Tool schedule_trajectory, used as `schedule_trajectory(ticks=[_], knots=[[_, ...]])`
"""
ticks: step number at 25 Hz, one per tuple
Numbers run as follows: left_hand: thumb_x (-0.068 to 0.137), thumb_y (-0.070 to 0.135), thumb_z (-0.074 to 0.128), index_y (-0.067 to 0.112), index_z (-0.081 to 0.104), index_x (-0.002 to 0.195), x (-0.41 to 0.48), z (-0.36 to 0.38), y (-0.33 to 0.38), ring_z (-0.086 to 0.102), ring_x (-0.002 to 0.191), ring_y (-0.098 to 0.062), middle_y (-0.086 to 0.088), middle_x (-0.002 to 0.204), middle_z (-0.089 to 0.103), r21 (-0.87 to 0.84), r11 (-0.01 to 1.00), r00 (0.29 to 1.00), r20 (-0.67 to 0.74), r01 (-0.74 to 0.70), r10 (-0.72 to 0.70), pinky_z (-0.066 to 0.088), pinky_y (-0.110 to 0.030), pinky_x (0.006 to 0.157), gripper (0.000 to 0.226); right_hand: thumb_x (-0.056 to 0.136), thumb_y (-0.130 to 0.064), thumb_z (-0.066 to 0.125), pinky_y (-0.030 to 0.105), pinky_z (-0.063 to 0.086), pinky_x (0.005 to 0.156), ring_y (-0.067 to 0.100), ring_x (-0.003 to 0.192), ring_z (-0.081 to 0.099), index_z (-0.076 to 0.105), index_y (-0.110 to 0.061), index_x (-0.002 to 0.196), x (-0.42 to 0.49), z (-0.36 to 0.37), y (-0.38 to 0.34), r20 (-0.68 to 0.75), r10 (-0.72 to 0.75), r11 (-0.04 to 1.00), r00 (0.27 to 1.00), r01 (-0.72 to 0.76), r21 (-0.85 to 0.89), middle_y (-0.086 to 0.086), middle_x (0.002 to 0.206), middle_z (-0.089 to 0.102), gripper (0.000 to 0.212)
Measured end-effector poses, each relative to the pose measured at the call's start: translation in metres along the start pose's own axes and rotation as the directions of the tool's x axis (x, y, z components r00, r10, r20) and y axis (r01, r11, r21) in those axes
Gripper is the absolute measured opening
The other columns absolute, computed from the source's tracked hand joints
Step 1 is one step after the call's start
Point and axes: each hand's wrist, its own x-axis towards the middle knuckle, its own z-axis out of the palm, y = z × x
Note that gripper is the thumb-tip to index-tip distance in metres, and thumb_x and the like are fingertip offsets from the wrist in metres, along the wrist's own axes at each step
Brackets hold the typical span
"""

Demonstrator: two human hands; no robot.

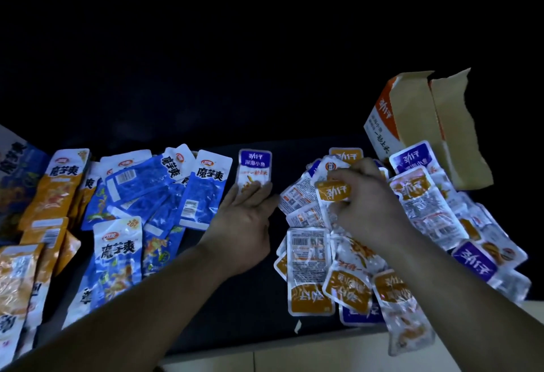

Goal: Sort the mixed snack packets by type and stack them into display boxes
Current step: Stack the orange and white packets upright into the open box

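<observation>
At nine o'clock of the view, long glossy blue plastic packets [200,201] and long glossy orange plastic packets [56,195] lie flat and overlapping on the dark matte tabletop [250,312]. At their three o'clock the left hand [244,224] lies palm down, fingers straight and close together, fingertips pressing the lower edge of a small rectangular purple-topped white packet [255,165]. At that packet's three o'clock the right hand [368,204] curls, thumb and fingers pinching a small crinkled orange-topped packet [334,190] over a loose heap of small shiny packets [309,254] with wrinkled seams. At the heap's one o'clock leans a torn-open orange-and-white cardboard display box [379,124], its brown flaps ragged.
</observation>
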Motion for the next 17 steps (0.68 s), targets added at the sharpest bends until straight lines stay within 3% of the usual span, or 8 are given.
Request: schedule_trajectory(ticks=[2,4,6,8,11,14,16,17], knots=[[0.094,0.012,0.047,0.015,0.043,0.155,0.011,-0.008,0.0,0.025,0.155,-0.027,-0.008,0.164,0.035,-0.072,0.997,1.0,-0.021,0.015,-0.016,0.018,-0.053,0.127,0.061,0.091,-0.012,0.076,0.042,0.054,0.093,0.023,0.099,0.06,0.074,-0.02,0.114,0.004,-0.002,0.003,-0.101,-0.006,0.996,0.995,0.015,0.093,-0.006,0.118,0.045,0.024],[0.089,0.009,0.051,0.008,0.059,0.141,0.013,-0.011,0.008,0.049,0.138,-0.033,-0.014,0.147,0.055,-0.136,0.991,0.974,-0.225,-0.019,-0.013,0.042,-0.052,0.114,0.053,0.092,-0.01,0.074,0.045,0.056,0.088,0.022,0.093,0.062,0.074,-0.023,0.091,0.007,-0.012,-0.002,-0.235,-0.008,0.977,0.972,0.058,0.205,-0.006,0.105,0.055,0.013],[0.093,0.013,0.056,0.011,0.066,0.132,0.01,-0.017,0.019,0.063,0.111,-0.022,-0.006,0.124,0.066,-0.28,0.959,0.916,-0.392,-0.034,-0.082,0.055,-0.038,0.093,0.04,0.094,-0.013,0.07,0.05,0.056,0.076,0.022,0.086,0.063,0.065,-0.031,0.086,0.011,-0.026,-0.012,-0.366,-0.028,0.968,0.93,0.117,0.223,-0.01,0.092,0.064,0.02],[0.098,0.024,0.065,0.022,0.064,0.135,0.011,-0.024,0.029,0.063,0.093,-0.009,0.005,0.111,0.063,-0.557,0.831,0.897,-0.36,0.015,-0.257,0.054,-0.029,0.079,0.038,0.096,-0.02,0.067,0.051,0.055,0.068,0.022,0.083,0.064,0.061,-0.033,0.091,0.01,-0.036,-0.031,-0.441,-0.074,0.937,0.894,0.214,0.275,-0.011,0.086,0.066,0.015],[0.084,0.039,0.082,0.037,0.064,0.131,0.013,-0.036,0.03,0.06,0.114,-0.008,0.012,0.123,0.054,-0.726,0.686,0.91,-0.251,0.047,-0.329,0.056,-0.029,0.088,0.05,0.097,-0.022,0.066,0.044,0.055,0.064,0.017,0.08,0.066,0.061,-0.031,0.092,0.01,-0.031,-0.053,-0.345,-0.079,0.873,0.935,0.232,0.429,-0.009,0.082,0.066,0.011],[0.093,0.019,0.076,0.024,0.076,0.099,0.007,-0.038,0.031,0.072,0.097,-0.012,0.006,0.105,0.074,-0.851,0.522,0.944,-0.129,0.051,-0.303,0.061,-0.042,0.081,0.008,0.1,-0.016,0.065,0.037,0.06,0.068,0.006,0.082,0.067,0.065,-0.033,0.104,0.011,-0.014,-0.061,-0.211,0.008,0.806,0.978,0.118,0.58,-0.011,0.094,0.069,0.017],[0.099,0.017,0.067,0.023,0.075,0.092,0.004,-0.041,0.03,0.074,0.074,-0.019,0.003,0.085,0.078,-0.827,0.554,0.912,-0.151,0.094,-0.38,0.06,-0.048,0.066,0.013,0.104,-0.016,0.058,0.018,0.055,0.057,-0.003,0.074,0.064,0.054,-0.043,0.135,0.007,-0.008,-0.059,-0.087,0.086,0.773,0.993,-0.012,0.635,-0.003,0.116,0.066,0.041],[0.099,0.019,0.066,0.025,0.074,0.09,0.007,-0.043,0.027,0.071,0.068,-0.022,0.004,0.08,0.076,-0.74,0.667,0.882,-0.253,0.088,-0.397,0.057,-0.048,0.059,0.014,0.105,-0.014,0.054,0.015,0.049,0.049,-0.005,0.065,0.058,0.047,-0.044,0.143,0.002,-0.008,-0.057,-0.045,0.112,0.776,0.993,-0.059,0.628,0.004,0.124,0.062,0.049]])
